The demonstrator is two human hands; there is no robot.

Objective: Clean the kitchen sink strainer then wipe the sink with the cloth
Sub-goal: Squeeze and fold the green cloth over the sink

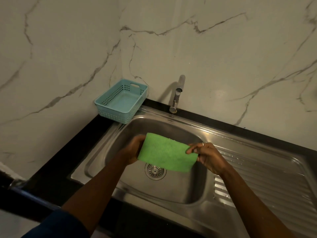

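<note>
A folded green cloth (166,152) is held stretched in the air above the steel sink basin (187,189). My left hand (133,149) grips the cloth's left end, its fingers hidden behind the fabric. My right hand (206,156) pinches the right end between thumb and fingers; a ring shows on one finger. The round metal strainer (155,170) sits in the drain at the basin's bottom, just below the cloth's lower edge and partly covered by it.
A light blue plastic basket (120,102) stands on the black counter in the back left corner, touching the sink's rim. The chrome tap (176,95) rises behind the basin. A ribbed draining board (267,177) lies to the right. Marble walls close off the back and left.
</note>
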